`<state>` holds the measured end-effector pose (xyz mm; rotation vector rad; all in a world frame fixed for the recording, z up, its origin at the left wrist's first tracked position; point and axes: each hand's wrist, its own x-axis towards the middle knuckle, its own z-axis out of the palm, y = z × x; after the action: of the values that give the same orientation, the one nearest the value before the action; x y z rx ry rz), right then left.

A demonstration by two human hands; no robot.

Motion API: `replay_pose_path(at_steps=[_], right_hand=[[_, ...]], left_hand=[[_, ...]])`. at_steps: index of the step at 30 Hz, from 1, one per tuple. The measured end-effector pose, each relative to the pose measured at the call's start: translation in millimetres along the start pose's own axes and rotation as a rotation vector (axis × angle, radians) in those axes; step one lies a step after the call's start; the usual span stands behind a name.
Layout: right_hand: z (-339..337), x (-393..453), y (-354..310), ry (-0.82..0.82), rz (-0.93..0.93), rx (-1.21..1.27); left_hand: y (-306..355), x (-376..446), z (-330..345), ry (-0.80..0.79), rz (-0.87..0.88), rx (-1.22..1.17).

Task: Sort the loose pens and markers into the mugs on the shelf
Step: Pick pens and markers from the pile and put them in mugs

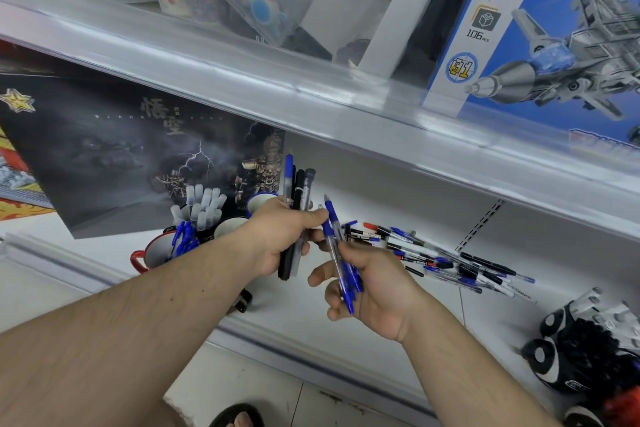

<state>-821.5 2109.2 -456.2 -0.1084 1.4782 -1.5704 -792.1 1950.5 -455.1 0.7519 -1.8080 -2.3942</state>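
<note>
**Two fistfuls, sorted by kind**

The left hand (287, 236) grips a bunch of markers (298, 194), black and clear-bodied with one blue cap on top; they stand nearly upright, long axis running from about 6 to 12 o'clock, caps at 12. The right hand (370, 288) is curled round a bundle of blue pens (341, 253), leaning slightly, their tops toward 11 o'clock and their lower ends toward 5. The two hands are close together, the bundles almost touching.

The mugs sit at the left hand's 9 o'clock: a red-rimmed mug (152, 250) holding blue pens, another packed with frosted-cap pens (202, 204), and a blue-rimmed mug (259, 201) just behind the knuckles. The loose pile (443, 260) fans out on the shelf (381, 191) at the right hand's 2 o'clock.

To do this well, I'd keep each bundle one kind only — square the ends before dropping, and lower them vertically so none snag the mug's rim or topple it.
</note>
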Motion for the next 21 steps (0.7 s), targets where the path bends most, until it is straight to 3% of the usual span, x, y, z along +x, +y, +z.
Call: replay_pose_path(at_steps=[9,16,21], right_hand=[[-4,-1,14,0.151,-0.123,-0.237],[-4,-5,13,0.04,-0.097,-0.037],[0,-9,9,0.106,-0.104,-0.233]], left_hand=[[0,1,1,0.034,-0.01,-0.036],[3,4,-6,0.02,-0.003,-0.014],[2,4,-5,0.026,-0.001,0.007]])
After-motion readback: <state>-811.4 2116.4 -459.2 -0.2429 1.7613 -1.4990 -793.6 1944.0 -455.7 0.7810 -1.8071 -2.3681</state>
